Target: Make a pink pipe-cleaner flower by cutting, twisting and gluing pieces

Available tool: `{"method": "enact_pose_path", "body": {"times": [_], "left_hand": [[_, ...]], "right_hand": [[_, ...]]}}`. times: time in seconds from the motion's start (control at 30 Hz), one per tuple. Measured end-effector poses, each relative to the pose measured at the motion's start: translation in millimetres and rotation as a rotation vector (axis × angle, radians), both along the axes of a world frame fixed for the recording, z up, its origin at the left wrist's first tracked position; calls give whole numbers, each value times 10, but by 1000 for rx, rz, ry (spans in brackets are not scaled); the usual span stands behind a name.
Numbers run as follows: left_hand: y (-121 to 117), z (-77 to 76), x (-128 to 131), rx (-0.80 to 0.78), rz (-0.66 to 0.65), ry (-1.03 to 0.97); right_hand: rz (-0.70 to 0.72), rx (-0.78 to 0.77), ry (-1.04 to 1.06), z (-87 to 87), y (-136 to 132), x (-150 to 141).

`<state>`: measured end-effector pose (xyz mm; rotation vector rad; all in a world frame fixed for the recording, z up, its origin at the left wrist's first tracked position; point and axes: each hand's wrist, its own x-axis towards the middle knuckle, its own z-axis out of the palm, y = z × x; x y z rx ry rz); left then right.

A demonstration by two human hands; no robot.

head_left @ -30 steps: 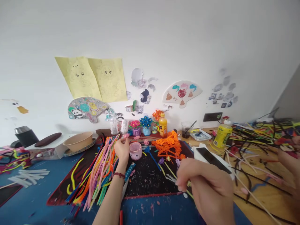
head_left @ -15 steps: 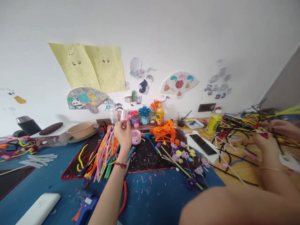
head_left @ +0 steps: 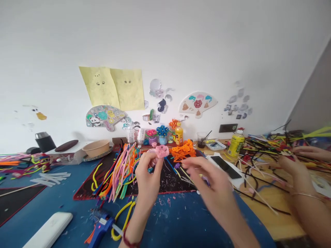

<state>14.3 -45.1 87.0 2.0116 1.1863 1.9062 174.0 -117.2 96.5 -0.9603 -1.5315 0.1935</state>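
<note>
My left hand (head_left: pixel 148 175) is closed in a pinch on a pink pipe-cleaner flower (head_left: pixel 162 151), raised over the dark mat. To its right, my right hand (head_left: pixel 209 186) is apart from the flower, its fingers spread and slightly blurred, with nothing visible in them. Behind the left hand, the pink pot is mostly hidden. Orange pipe-cleaner pieces (head_left: pixel 184 150) lie beyond the gap between my hands. A bundle of coloured pipe cleaners (head_left: pixel 120 168) lies left of my left hand. Below it rests a blue glue gun (head_left: pixel 100 227) with a lit red light.
A white power bank (head_left: pixel 49 230) lies front left. Small flower pots (head_left: pixel 162 135) and an orange juice bottle (head_left: pixel 179 134) stand along the wall. A phone (head_left: pixel 224 167) lies on white paper. At right, another person's hands (head_left: pixel 297 168) work among scattered pipe cleaners.
My left hand has drawn the pink flower back toward me and rightward. My right hand has come from the lower right to beside it. The view has shifted, bringing the glue gun into sight.
</note>
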Motion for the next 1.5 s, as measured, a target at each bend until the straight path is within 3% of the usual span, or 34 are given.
{"method": "enact_pose_path", "body": {"times": [0.07, 0.17, 0.3, 0.47, 0.63, 0.77, 1.0, 1.17, 1.5], "left_hand": [[-141, -118, 4, -17, -86, -4], [-264, -320, -14, -47, -187, -27], [-272, -469, -122, 4, -241, -14], [-163, -464, -264, 68, -210, 74], [-46, -465, -312, -71, -92, 177], [47, -503, -251, -127, -68, 289], [132, -630, -53, 40, 7, 397], [126, -684, -96, 138, 28, 449], [134, -746, -130, 101, -12, 448]], "right_hand": [[51, -69, 2, -183, 180, -123], [244, -70, 6, -460, 368, -244], [315, -32, -29, -644, 469, -337], [280, 91, -73, -676, 679, -377], [230, 296, 39, -801, 980, -252], [147, 222, 92, -937, 1074, -121], [228, 82, 76, -1058, 1112, -87], [270, -9, 67, -1064, 1125, -83], [323, -1, -6, -1033, 1099, -82]]}}
